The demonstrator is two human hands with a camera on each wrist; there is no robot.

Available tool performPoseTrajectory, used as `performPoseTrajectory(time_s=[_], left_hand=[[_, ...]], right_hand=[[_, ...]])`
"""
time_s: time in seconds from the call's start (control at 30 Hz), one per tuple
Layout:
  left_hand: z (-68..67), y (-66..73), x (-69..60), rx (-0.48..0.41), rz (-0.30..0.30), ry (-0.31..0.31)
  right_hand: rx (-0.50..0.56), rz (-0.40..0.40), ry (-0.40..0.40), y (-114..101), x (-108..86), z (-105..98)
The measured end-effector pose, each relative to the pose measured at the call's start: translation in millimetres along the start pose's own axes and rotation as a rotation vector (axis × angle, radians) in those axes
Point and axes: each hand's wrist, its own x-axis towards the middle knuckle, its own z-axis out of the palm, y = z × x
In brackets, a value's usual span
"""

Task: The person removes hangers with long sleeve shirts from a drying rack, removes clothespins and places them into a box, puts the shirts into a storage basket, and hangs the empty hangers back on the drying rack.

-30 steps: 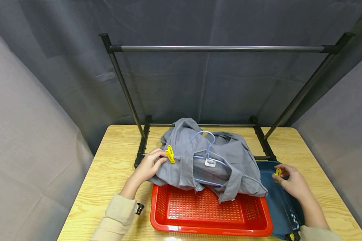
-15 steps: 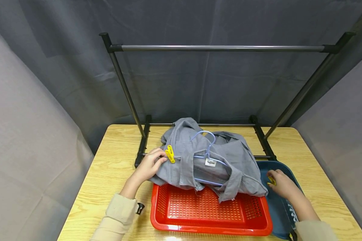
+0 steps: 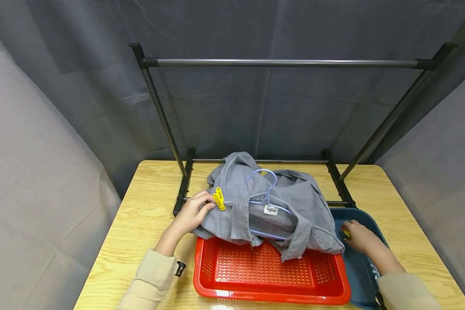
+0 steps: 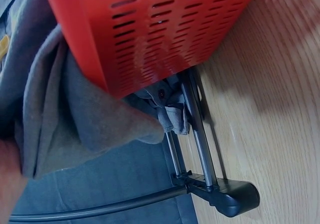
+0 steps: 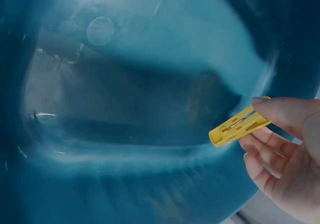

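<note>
Left hand (image 3: 190,216), toward the left edge of the desk (image 3: 131,224): fingers pinch the left end of a grey garment (image 3: 286,189); palm mostly out of sight.

Yellow clothespin, first (image 3: 218,198): just beyond the left fingertips, on the right-hand side of them, and on the garment's left end. Left hand the nearer. Long axis runs roughly from far edge to near side, far end leaning slightly toward the desk's left edge. Its bite on the cloth cannot be made out.

Garment, as placed: mid-desk, heaped across the far part of a red perforated basket (image 3: 271,299), spread widest from left to right. Lilac hanger (image 3: 267,200) in its neck, arms likewise left to right, hook toward the desk's far edge.

Blue basin (image 3: 358,271): right of the basket, toward the desk's right edge; the garment's right end overhangs its left side in the head view.

Yellow clothespin, second (image 5: 235,128): over the basin, at the right fingertips, on their garment-facing side. Judged the governing relation: the garment's right end lies just left of this clip, the right hand being nearer. Tip points away from the palm, long axis slanting outward from the fingers; exact heading against the desk edges is hidden.

Right hand (image 3: 358,237): grasping the second clothespin by its handle end, thumb opposite fingertips.
</note>
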Motion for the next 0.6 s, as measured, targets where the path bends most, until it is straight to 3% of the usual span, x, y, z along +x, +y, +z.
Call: performPoseTrajectory(time_s=[0.33, 0.6], left_hand=[[-0.1, 0.0, -0.6, -0.007, -0.001, 0.001], [0.3, -0.6, -0.5, 0.001, -0.006, -0.003]], right_hand=[[-0.043, 0.0, -0.044, 9.4, 12.7, 8.7], [-0.051, -0.008, -0.018, 13.1, 17.8, 13.9]])
